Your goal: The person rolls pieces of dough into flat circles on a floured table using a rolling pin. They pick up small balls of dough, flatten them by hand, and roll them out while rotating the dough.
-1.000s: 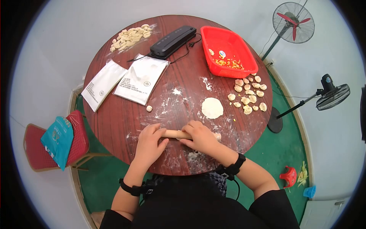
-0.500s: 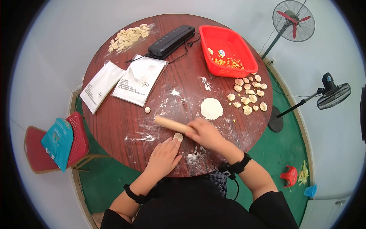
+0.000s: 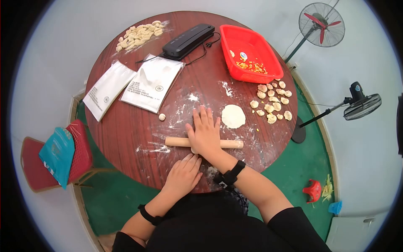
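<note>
My right hand (image 3: pixel 205 133) lies flat across a wooden rolling pin (image 3: pixel 232 144), fingers spread and pointing away from me over it. A small piece of dough (image 3: pixel 193 150) shows just under the pin, mostly hidden. At its near edge rest the fingertips of my left hand (image 3: pixel 181 174), whose fingers are stretched out with the thumb apart. Beyond the pin, to the right, lies a rolled-out round dough wrapper (image 3: pixel 233 116). A small dough ball (image 3: pixel 162 117) sits to the left. White flour (image 3: pixel 161 148) is scattered around them on the round wooden table (image 3: pixel 126 138).
A red basket (image 3: pixel 275 67) with some yellow-orange filling stands at the back right, several dumplings (image 3: pixel 276 106) beside it. White packets (image 3: pixel 147 94), a black corded device (image 3: pixel 189 41) and a dumpling pile (image 3: pixel 140 35) occupy the far left. Two fans (image 3: pixel 363 105) stand beyond the table.
My right hand has opened from gripping the rolling pin's right end to lying flat on its middle. The pin has turned level and now covers most of the small dough piece.
</note>
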